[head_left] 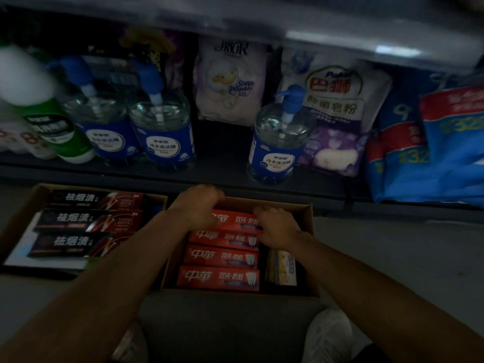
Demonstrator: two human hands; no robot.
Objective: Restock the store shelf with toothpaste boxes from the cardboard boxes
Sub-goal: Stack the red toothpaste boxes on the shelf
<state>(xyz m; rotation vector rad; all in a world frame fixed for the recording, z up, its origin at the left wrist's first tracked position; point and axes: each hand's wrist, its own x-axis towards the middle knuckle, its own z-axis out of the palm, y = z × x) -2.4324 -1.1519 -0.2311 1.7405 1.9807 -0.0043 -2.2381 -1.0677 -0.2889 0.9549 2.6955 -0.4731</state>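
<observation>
Reaching into the right-hand cardboard box [310, 221] on the floor, both hands curl onto the rearmost red toothpaste box [237, 221]. Left hand [197, 203] grips its left end, fingers bent over the far edge near the carton's back wall; right hand [277, 227] grips its right end, knuckles up and fingers tucked down beside the box. This box sits tilted above the row, its printed face between the two hands. Three more red toothpaste boxes [221, 256] lie flat in a column just in front of it, toward the person, with a yellow-and-white pack [284, 267] standing in the gap to their right. Beside it, to the left, a second cardboard box [23, 208] holds three black toothpaste boxes [89, 221]. Behind both, the bottom shelf [222, 163] carries blue-labelled pump bottles [279, 142], soap powder bags [231, 82] and blue packs [429, 148]. Focus is soft and lighting dim.
</observation>
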